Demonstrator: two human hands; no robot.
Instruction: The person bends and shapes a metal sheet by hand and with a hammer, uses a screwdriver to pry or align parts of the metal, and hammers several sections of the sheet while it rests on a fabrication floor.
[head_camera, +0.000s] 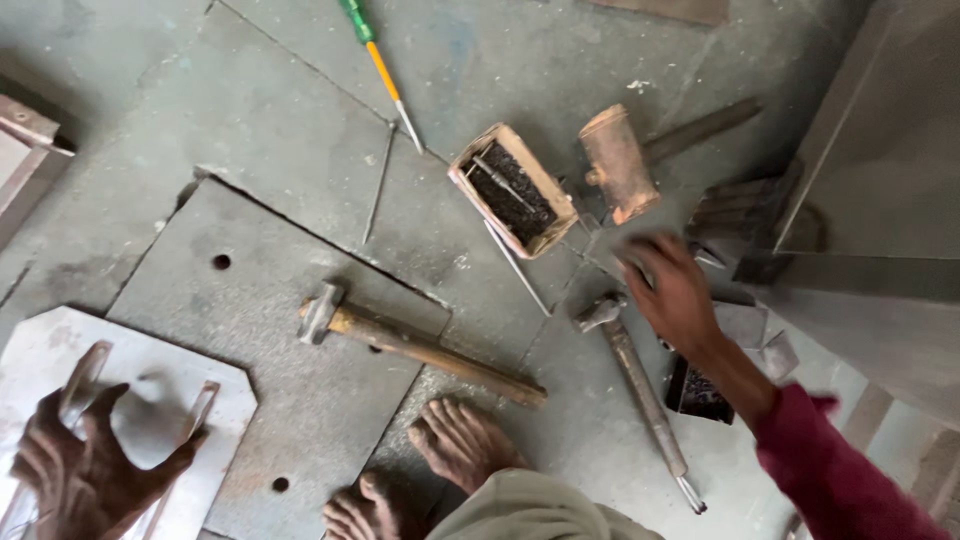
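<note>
Seen from above, a person sits on a grey concrete floor (300, 110) with bare feet (455, 445) at the bottom centre of the view. At the lower left, the left hand (85, 470) presses down with fingers spread on a pale metal plate with clipped corners (150, 375), gripping nothing; two thin upright brackets rise from the plate on either side of the hand. At the right, the right hand (675, 290), at the end of a red sleeve (840, 475), reaches out over the floor, blurred, fingers loosely open and holding nothing. It hovers just beside the head of a metal-handled hammer (635, 380), which lies on the floor pointing toward the lower right. A small dark box (700, 392) sits under the forearm. In the middle, a wooden-handled hammer (420, 348) rests across a grey steel sheet with two holes (260, 340). Just beyond the right hand lie a small open cardboard box of dark nails (512, 190) and a wooden mallet (620, 163). Farthest away, a screwdriver with a green and yellow handle (378, 58) lies at the top, and a large sheet-metal piece (880, 150) fills the right edge.
</note>
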